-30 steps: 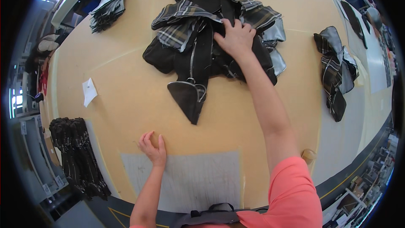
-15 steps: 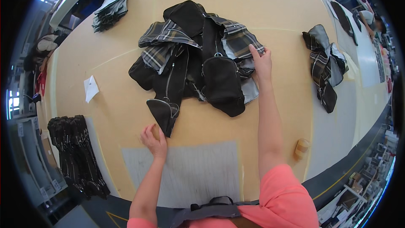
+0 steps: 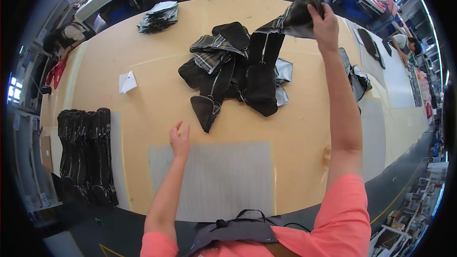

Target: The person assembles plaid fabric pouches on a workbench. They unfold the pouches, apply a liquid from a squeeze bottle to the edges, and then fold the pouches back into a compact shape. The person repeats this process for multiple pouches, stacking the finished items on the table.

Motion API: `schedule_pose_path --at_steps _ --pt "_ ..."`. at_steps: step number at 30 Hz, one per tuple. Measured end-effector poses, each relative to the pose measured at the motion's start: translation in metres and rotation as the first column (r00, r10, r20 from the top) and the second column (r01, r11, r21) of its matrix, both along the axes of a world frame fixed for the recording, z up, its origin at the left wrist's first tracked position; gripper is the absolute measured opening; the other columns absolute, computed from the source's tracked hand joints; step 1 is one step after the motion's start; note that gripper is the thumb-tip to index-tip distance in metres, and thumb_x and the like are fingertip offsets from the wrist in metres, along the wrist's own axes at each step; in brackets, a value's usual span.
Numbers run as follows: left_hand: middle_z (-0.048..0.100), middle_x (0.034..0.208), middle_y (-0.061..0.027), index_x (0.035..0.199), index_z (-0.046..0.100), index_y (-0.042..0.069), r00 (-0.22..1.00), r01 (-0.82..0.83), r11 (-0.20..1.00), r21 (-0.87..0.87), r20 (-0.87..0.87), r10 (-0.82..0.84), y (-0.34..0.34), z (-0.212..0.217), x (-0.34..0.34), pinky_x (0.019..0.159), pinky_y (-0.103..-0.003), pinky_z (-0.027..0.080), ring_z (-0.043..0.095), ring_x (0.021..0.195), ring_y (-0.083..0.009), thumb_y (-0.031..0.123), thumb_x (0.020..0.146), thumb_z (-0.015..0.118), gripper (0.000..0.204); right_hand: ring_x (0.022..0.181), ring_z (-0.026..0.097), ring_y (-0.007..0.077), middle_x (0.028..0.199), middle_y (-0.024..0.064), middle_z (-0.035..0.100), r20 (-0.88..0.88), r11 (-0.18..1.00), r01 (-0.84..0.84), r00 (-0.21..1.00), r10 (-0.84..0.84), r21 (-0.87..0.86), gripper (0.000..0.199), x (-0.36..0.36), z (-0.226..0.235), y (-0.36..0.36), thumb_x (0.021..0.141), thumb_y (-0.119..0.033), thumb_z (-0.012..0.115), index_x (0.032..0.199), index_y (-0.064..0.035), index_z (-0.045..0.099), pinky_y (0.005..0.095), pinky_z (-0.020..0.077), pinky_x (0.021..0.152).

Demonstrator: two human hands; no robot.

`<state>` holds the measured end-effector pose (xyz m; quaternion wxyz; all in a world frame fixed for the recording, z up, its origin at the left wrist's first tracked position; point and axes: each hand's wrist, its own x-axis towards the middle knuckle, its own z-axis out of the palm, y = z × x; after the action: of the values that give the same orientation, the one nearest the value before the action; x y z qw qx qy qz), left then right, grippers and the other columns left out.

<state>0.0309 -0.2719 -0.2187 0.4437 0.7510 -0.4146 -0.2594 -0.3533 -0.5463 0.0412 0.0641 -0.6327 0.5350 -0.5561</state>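
In right hand [image 3: 326, 26], pinched between thumb and fingers: plaid flap [image 3: 296, 19], held up near the far right edge of table [image 3: 157, 119] and stretched out to the right of pile [image 3: 233, 33]. Below the flap's left end: black strap [image 3: 265, 47], leading down to black bag [image 3: 261, 83]. Empty, well apart from the right: left hand [image 3: 179, 139], fingers loosely bent, near the far left corner of grey sheet [image 3: 214, 176]. Contact of left hand with table: cannot tell.

Location of pile: middle of table, beyond left hand. At near edge of pile: pointed piece [image 3: 202, 109], tip toward the wearer. At right edge of pile: silver lining [image 3: 284, 70].

To the left on table: white card [image 3: 127, 82], upright dark stack [image 3: 85, 157]. Beyond card: flat stack [image 3: 159, 16]. To the right, partly hidden behind the right arm: bundle [image 3: 357, 81], tan roll [image 3: 327, 154]. At left and right borders of table: one co-worker [image 3: 69, 43] and another [image 3: 407, 45].
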Motion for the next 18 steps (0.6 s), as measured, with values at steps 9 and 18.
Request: schedule_pose_path --at_steps 9,18 --pt "0.061 0.106 -0.0044 0.112 0.061 0.003 0.932 -0.005 1.000 0.014 -0.363 0.010 0.139 0.028 0.010 0.085 -0.029 0.047 0.056 0.102 -0.0141 0.020 0.090 0.065 0.028 0.090 0.062 0.0149 0.100 0.0072 0.067 -0.104 0.965 -0.260 0.961 0.258 -0.013 0.028 0.100 0.231 0.221 0.090 -0.014 0.063 0.113 0.0012 0.064 0.0270 0.0481 0.082" --pt "0.047 0.130 -0.0075 0.141 0.037 0.013 0.669 0.158 0.982 0.103 -0.742 -0.030 0.201 0.070 0.020 0.094 -0.031 0.041 0.047 0.116 -0.0149 0.033 0.085 0.072 0.069 0.099 0.062 0.0174 0.110 0.0120 0.066 -0.362 0.959 -0.266 0.888 0.285 0.101 0.041 0.137 0.271 0.317 0.085 -0.018 0.071 0.120 0.0014 0.061 0.0262 0.0479 0.087"
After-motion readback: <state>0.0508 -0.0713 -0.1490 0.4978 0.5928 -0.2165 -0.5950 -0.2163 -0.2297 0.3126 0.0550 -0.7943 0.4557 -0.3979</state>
